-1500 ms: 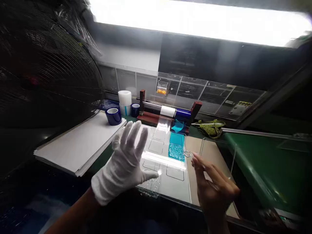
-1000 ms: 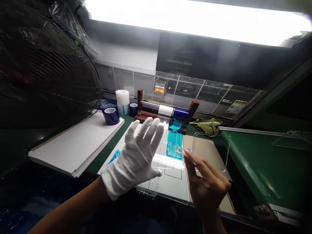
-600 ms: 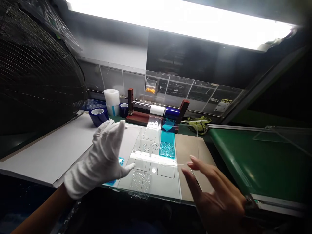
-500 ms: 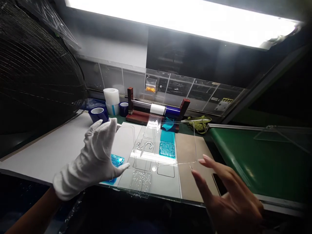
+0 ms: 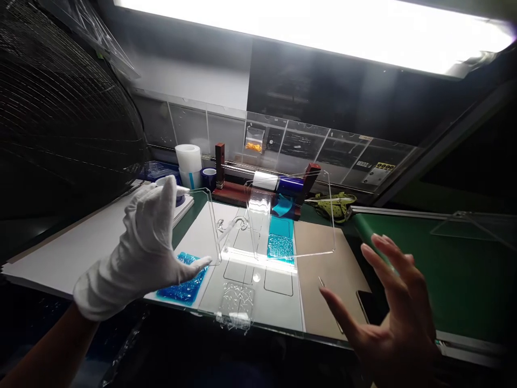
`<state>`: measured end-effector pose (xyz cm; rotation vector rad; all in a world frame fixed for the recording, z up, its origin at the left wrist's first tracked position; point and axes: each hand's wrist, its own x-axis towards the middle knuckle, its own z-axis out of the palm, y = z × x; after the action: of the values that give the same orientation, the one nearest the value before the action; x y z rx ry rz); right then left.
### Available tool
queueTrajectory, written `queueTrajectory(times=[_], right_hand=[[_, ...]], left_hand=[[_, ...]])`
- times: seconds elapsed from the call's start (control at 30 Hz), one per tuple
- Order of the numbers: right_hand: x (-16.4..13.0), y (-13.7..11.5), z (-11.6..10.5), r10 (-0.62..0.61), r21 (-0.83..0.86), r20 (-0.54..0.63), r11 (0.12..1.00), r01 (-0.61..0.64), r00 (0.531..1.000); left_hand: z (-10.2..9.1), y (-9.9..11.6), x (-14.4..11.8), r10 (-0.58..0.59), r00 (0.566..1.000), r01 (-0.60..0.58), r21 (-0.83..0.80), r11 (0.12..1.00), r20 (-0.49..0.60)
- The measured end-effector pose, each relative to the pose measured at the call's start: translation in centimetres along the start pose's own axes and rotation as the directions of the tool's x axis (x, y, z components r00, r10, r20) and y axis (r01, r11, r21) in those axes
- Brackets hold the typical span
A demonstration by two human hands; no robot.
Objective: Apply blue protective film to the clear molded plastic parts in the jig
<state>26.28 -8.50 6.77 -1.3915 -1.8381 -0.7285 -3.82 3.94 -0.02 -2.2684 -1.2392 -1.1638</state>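
Note:
My left hand (image 5: 145,245), in a white glove, grips a bent clear plastic piece between its thumb and raised fingers. This clear plastic piece (image 5: 293,254) has thin bright edges and hangs above the work surface. A clear curved hook shape (image 5: 232,226) shows near its middle; I cannot tell how it is joined. Bare and with spread fingers, my right hand (image 5: 388,307) is to the right, apart from the piece. A thin pointed item (image 5: 321,281) shows beyond its thumb and seems to lie on the brown board (image 5: 311,242).
Below are blue textured pads (image 5: 181,291), a clear textured pad (image 5: 236,307) and white sheets (image 5: 64,242). Film rolls sit on a wooden stand (image 5: 230,194); white rolls (image 5: 188,159) stand beside it. A phone (image 5: 365,306) and green mat (image 5: 404,264) lie right, a fan (image 5: 68,108) left.
My left hand has moved left and slightly up with the clear plastic piece. My right hand's fingers have spread and drawn away from the piece's corner.

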Motion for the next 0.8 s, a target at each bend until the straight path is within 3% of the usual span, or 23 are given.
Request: queueTrajectory(times=[0.23,0.37,0.53,0.8], right_hand=[[0.1,-0.5,-1.1,0.035,-0.021,0.092,0.999,-0.033,0.995],[-0.1,-0.8,-2.5,0.031,-0.041,0.220,0.999,-0.023,0.975],[-0.8,-0.3,-3.8,-0.032,-0.036,0.387,0.998,0.050,0.922],[-1.9,0.2,-3.9,-0.088,-0.066,0.581,0.986,0.155,0.809]], left_hand=[[0.0,0.9,0.0,0.039,0.993,-0.035,-0.040,0.999,0.108],[0.6,1.6,-1.4,0.122,0.978,-0.102,-0.119,0.988,0.171],[1.2,3.1,-3.3,0.138,0.959,-0.112,-0.117,0.987,0.247],[1.3,4.2,-3.7,0.248,0.940,-0.222,-0.133,0.966,0.232]])
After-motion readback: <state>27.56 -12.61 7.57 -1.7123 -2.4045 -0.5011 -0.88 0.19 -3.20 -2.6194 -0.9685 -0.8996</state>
